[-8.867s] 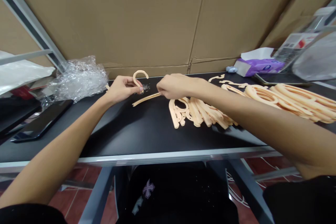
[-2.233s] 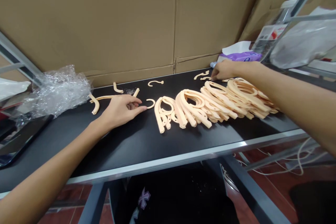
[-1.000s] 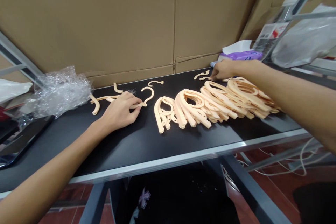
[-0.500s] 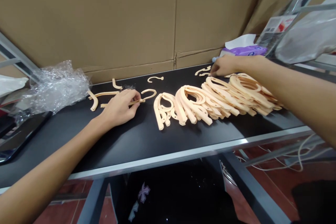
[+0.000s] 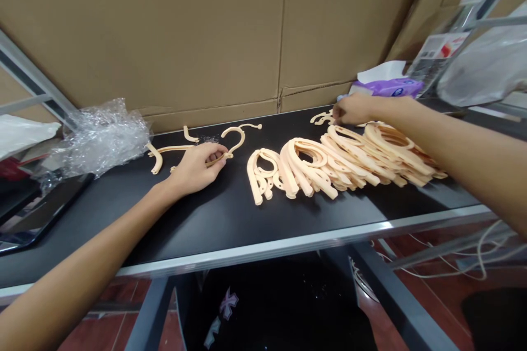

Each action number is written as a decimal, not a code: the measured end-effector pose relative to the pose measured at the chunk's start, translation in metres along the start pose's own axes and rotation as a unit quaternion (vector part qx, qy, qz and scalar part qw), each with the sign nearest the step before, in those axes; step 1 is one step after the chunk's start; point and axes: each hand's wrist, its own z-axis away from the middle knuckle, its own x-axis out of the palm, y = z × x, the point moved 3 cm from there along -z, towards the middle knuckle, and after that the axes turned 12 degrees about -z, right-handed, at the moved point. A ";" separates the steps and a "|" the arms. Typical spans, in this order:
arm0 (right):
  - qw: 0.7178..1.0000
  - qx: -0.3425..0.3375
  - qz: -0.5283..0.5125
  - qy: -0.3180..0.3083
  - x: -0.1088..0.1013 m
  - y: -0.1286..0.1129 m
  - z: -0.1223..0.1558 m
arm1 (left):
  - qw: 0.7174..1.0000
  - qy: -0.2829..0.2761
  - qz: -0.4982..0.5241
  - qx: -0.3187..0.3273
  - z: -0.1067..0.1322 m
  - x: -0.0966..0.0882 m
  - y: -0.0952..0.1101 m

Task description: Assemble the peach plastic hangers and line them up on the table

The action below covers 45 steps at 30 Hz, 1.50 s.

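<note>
My left hand point(image 5: 201, 165) is closed in a pinch on a folding clothes hanger point(image 5: 236, 142). The hanger is peach plastic; its curved hook points up and away from the fingers, and its arm runs under the palm, mostly hidden. Behind that hook lies a loose hook piece point(image 5: 252, 126). At the back right, my right hand point(image 5: 353, 109) reaches down with bent fingers pressed together on a small group of hanger hooks point(image 5: 319, 119). Its fingertips are partly hidden. To the left of my left hand are loose hanger arms point(image 5: 155, 159) and a short curved piece point(image 5: 189, 134).
A long pile of folded hangers point(image 5: 313, 167) fills the table's middle right. Crumpled bubble wrap point(image 5: 107, 134) and a dark phone-like slab point(image 5: 45, 211) are at the left. A purple tissue pack point(image 5: 391, 88) and a clear bottle point(image 5: 440, 49) stand back right. Cardboard point(image 5: 206, 38) walls the rear.
The hanger's hook in my left hand has turned more upright and now overlaps the loose hook behind it. My right fingers have shifted the hooks slightly. The view has moved a little left.
</note>
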 end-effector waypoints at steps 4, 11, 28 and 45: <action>1.000 -0.008 -0.010 0.001 0.001 -0.001 0.002 | 1.000 0.001 0.007 0.000 0.000 0.000 0.000; 1.000 -0.025 -0.008 -0.001 -0.005 -0.004 0.003 | 1.000 -0.003 -0.029 0.010 0.000 0.003 0.001; 0.933 -0.358 -0.019 0.028 -0.038 -0.257 0.058 | 0.963 0.144 -0.116 -0.198 -0.003 -0.055 -0.076; 0.905 -0.420 -0.041 0.052 -0.017 -0.323 0.051 | 0.965 0.135 -0.135 -0.177 -0.002 -0.054 -0.077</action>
